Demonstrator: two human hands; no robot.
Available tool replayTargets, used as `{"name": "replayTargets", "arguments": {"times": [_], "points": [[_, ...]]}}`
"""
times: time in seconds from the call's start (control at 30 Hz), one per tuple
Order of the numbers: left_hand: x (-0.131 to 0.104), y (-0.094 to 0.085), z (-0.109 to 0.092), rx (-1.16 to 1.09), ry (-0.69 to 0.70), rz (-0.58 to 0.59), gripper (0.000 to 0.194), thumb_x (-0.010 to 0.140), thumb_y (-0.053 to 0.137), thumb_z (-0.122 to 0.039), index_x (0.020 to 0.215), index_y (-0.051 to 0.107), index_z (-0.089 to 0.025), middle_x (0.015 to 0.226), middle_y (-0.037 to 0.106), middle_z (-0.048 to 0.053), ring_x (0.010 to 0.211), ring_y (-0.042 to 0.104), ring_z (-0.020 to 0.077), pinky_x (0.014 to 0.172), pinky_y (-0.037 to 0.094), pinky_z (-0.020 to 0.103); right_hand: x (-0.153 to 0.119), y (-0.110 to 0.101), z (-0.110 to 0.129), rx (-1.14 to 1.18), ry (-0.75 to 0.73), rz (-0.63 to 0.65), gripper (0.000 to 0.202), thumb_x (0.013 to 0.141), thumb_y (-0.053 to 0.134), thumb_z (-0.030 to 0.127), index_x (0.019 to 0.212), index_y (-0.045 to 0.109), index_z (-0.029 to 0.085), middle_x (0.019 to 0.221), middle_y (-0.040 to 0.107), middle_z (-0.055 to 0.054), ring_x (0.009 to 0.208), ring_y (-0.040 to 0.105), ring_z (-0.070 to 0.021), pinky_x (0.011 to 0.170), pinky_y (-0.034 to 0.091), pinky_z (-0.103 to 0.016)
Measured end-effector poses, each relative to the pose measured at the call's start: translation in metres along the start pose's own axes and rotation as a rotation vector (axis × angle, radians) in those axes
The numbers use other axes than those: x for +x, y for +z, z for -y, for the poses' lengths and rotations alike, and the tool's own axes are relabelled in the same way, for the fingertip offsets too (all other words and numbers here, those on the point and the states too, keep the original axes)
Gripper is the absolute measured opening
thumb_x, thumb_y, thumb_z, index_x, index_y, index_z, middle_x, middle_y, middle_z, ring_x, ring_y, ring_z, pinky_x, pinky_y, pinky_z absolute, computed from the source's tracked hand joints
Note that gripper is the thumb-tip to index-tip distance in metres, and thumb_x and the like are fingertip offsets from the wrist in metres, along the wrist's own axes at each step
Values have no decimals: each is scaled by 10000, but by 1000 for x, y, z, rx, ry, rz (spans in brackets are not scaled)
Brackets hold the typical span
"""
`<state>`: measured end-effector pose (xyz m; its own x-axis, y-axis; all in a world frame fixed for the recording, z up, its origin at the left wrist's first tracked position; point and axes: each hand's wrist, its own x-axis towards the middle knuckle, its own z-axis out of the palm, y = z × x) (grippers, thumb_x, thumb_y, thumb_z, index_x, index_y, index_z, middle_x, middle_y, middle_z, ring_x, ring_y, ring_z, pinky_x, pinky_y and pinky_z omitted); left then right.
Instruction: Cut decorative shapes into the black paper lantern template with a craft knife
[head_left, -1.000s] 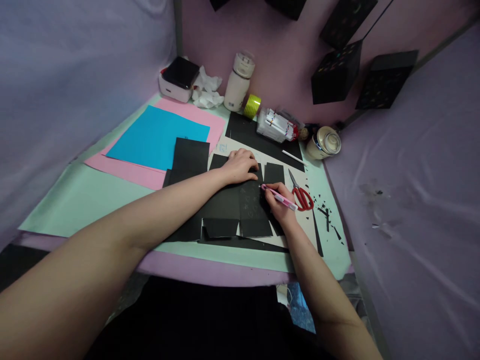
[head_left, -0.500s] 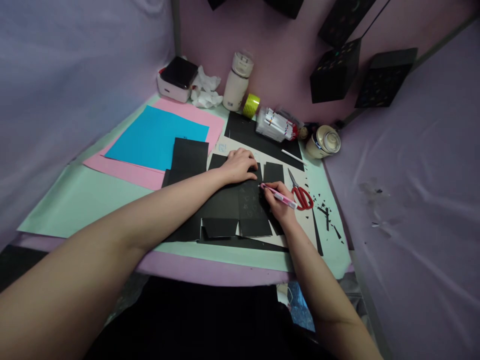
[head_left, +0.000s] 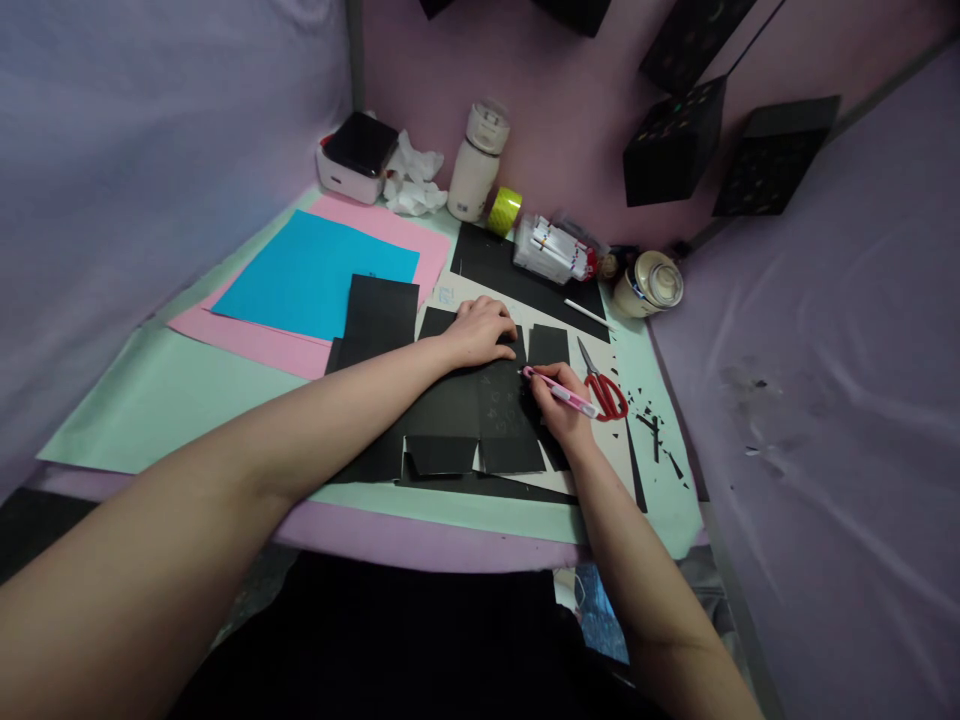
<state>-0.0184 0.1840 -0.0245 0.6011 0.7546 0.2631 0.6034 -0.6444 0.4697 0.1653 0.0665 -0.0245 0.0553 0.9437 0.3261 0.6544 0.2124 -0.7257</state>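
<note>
My left hand [head_left: 484,330] lies on a folded black card sheet [head_left: 442,405], fingers a little apart and pressing on its upper part. Faint pale outlines, too small to read, mark the right panel of the card. In my right hand [head_left: 561,400] is a slim pink-and-white craft knife [head_left: 566,393], gripped like a pencil. Its tip is at the card's right edge, close to my left thumb; whether it touches cannot be made out. Red-handled scissors [head_left: 604,390] lie just right of this hand. A narrow black card piece [head_left: 549,344] sits beyond it.
Blue paper [head_left: 315,275] and pink paper [head_left: 255,340] lie left. Along the back stand a white bottle [head_left: 474,165], yellow tape roll [head_left: 505,211], marker box [head_left: 551,248] and lidded jar [head_left: 651,285]. Black scraps [head_left: 655,435] litter the right side. Black boxes [head_left: 671,145] hang above.
Both hands stay almost where they were. The craft knife's rear end has shifted very slightly to the right, and the whole view has moved a touch.
</note>
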Motion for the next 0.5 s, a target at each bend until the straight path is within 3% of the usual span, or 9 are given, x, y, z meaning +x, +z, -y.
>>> {"name": "replayTargets", "arguments": {"times": [0.13,0.27,0.37,0.5], "points": [[-1,0,-1,-6,-15,-18,297,772,749,-417,1019,707,-258,1187,585,72,1215,430,298,1027,294,461,0,0,-1,0,7,8,176,836,607,362,872,657,197,796,703,-30,698,617,-171,633,464,-279],[0,3,-3,-20,-107,-109,446,818,705,-392,1216,622,-209,1318,519,142,1266,397,348,1034,296,511,0,1,-1,-11,12,8,184,837,601,369,863,658,197,797,703,-33,693,615,-172,623,462,-277],[2,6,-2,-49,-170,-169,477,845,674,-339,1282,564,-184,1276,563,165,1245,427,368,1033,294,554,0,1,-2,-18,10,4,174,831,601,363,856,654,199,783,697,-32,685,614,-173,618,460,-277],[5,4,2,-144,-140,-205,475,791,703,-183,1245,563,-192,1160,637,107,1110,556,287,985,401,461,-1,1,-2,-26,-5,10,158,829,595,346,870,654,205,782,697,-29,679,614,-174,619,460,-278]]}}
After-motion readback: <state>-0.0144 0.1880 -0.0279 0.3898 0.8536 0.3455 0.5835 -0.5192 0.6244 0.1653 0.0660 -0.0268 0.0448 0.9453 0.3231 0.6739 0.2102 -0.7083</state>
